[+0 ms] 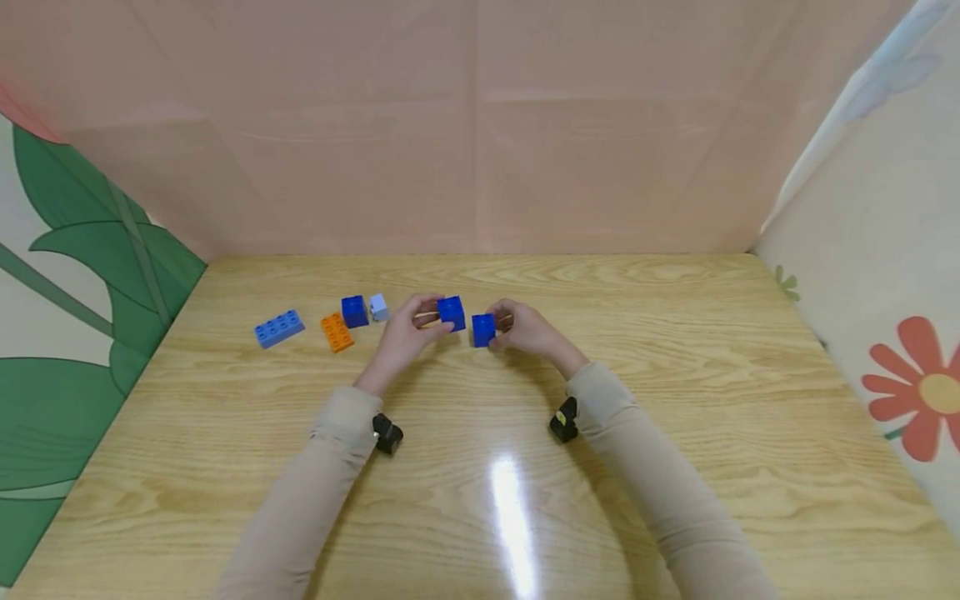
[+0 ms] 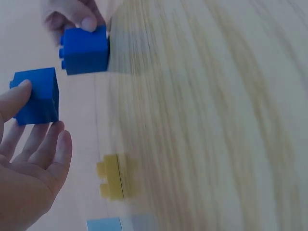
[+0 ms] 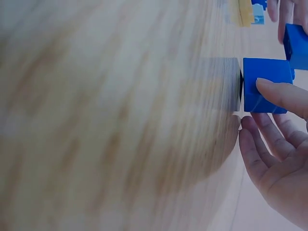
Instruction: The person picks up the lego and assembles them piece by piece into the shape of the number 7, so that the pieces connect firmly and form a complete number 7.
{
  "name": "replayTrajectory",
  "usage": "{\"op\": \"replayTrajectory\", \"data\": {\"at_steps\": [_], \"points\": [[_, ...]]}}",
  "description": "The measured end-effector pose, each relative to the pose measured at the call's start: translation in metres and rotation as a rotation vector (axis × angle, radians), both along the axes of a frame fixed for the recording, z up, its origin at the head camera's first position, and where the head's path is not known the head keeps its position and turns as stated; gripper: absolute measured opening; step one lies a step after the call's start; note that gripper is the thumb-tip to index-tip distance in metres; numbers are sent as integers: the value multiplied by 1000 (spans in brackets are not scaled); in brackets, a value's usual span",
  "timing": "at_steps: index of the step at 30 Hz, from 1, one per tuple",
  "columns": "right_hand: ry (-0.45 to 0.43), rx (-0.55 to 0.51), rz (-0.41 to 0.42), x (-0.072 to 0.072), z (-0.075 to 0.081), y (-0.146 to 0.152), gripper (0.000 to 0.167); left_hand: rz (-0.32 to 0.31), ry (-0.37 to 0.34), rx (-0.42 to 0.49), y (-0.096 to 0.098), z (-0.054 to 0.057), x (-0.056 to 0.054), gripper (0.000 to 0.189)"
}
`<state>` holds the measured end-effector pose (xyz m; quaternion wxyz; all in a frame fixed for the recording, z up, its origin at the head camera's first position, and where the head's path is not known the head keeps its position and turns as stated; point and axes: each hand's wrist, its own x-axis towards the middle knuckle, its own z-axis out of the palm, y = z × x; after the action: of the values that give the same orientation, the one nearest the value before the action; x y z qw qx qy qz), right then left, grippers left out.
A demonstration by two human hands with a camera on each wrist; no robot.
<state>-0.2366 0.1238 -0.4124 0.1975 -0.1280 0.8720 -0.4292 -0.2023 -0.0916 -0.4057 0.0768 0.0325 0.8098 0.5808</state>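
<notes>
likely at the pairing step: pinching dark blue toy brick (image 1: 451,313) in left hand (image 1: 402,338), held above the tabletop (image 1: 712,350), and second dark blue toy brick (image 1: 483,332) in right hand (image 1: 529,330), resting on or barely above it. just beside each other, mid-width, nearer the far edge. probably calls for squaring up, then pressing together, stud side to underside.

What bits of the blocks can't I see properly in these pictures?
Left wrist view: the left hand hides part of the first blue block it holds.
Left wrist view: the bottom edge cuts off the light blue block.
Right wrist view: the right hand hides part of the second blue block.
Head view: the pale block is too small to count its knobs.
</notes>
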Motion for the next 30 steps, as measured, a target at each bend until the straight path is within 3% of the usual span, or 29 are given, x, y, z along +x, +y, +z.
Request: {"op": "replayTrajectory", "data": {"at_steps": [8, 19, 25, 30], "points": [[14, 14, 2, 0, 0, 0, 47, 15, -15, 66, 16, -1, -4, 50], [5, -16, 34, -2, -1, 2, 50, 9, 25, 103, 23, -1, -6, 51], [21, -154, 35, -1, 3, 5, 57, -8, 28, 130, 26, -1, -6, 51], [75, -264, 24, 1, 7, 6, 51, -15, 29, 126, 29, -1, -5, 50]]}}
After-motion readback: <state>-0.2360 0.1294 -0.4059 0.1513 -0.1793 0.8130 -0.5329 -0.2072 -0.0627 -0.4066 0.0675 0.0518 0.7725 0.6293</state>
